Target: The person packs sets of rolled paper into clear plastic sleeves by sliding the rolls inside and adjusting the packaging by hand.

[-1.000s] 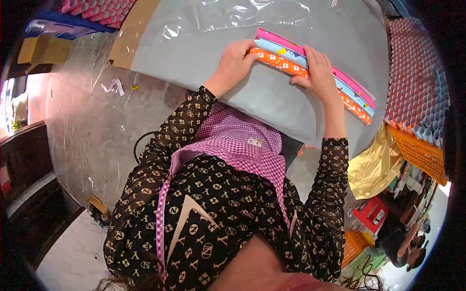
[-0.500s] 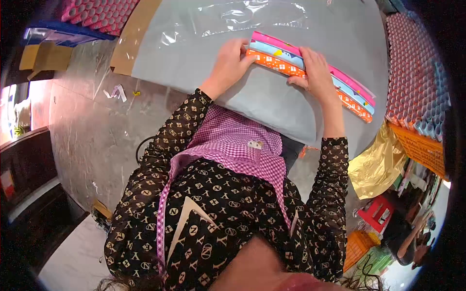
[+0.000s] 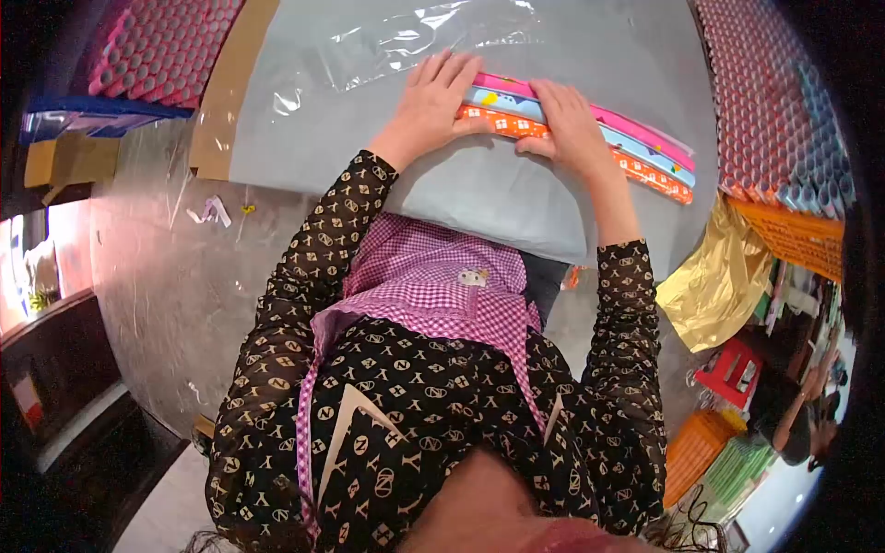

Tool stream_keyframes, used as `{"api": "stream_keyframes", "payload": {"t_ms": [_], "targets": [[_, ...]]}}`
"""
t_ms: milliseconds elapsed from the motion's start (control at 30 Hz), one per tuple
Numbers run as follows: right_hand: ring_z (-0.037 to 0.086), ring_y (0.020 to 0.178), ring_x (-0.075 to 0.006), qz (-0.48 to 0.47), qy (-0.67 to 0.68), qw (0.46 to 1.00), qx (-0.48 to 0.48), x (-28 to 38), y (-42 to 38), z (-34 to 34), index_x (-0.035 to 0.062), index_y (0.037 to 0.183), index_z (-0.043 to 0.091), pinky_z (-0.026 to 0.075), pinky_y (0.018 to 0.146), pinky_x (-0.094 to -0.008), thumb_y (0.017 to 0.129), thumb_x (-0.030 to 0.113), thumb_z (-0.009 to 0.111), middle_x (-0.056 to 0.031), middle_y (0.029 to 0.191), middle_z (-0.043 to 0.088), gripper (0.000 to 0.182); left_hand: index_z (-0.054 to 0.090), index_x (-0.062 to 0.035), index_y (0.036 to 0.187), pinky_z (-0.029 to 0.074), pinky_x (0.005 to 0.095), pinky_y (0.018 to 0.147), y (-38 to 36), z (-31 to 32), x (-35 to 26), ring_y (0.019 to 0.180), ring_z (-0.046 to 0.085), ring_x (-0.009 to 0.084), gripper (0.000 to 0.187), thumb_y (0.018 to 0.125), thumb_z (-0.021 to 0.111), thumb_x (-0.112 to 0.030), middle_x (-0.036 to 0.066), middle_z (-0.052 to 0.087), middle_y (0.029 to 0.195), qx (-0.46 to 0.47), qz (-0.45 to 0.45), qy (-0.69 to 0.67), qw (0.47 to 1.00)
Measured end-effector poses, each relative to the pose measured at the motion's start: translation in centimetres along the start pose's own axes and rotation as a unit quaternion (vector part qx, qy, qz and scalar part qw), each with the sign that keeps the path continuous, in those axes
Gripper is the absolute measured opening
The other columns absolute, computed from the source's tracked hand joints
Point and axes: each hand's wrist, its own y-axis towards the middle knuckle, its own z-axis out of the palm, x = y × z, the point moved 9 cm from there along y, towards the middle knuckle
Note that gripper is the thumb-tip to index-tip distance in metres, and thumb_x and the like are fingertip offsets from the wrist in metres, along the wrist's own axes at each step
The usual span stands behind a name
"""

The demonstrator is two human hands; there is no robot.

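Pink, blue and orange patterned wrapping paper rolls (image 3: 645, 158) lie side by side at a slant on the grey work surface. At their left end is my left hand (image 3: 433, 106), fingers stretched out and thumb along the orange roll. My right hand (image 3: 570, 134) grips across the rolls near their middle, fingertips on the far side and thumb at the near side. A grey padded bulge (image 3: 489, 198) sits in front of the rolls at the surface's near edge. Clear plastic film (image 3: 387, 46) lies behind my left hand.
Many rolls (image 3: 774, 111) are stacked at the right above an orange crate (image 3: 784, 235). More pink rolls (image 3: 171, 51) stand at the far left. Gold foil sheet (image 3: 714, 281) hangs by the right edge. A red stool (image 3: 730, 373) and a person (image 3: 797, 419) are at the lower right.
My left hand has opened its fingers and reached forward over the rolls' left end. My right hand has slid slightly left along them. The whole view has shifted a little.
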Motion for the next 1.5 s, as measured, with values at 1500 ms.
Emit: {"api": "stream_keyframes", "payload": {"t_ms": [1500], "targets": [[0.052, 0.113, -0.0319, -0.026, -0.028, 0.999, -0.015, 4.6, 2.6, 0.6, -0.0020, 0.129, 0.048, 0.041, 0.099, -0.0444, 0.070, 0.044, 0.077, -0.0155, 0.117, 0.055, 0.080, 0.058, -0.0084, 0.128, 0.032, 0.0468, 0.105, 1.3, 0.1, -0.5, 0.123, 0.048, 0.0309, 0.060, 0.084, 0.065, -0.049, 0.010, 0.056, 0.132, 0.094, -0.022, 0.012, 0.995]]}}
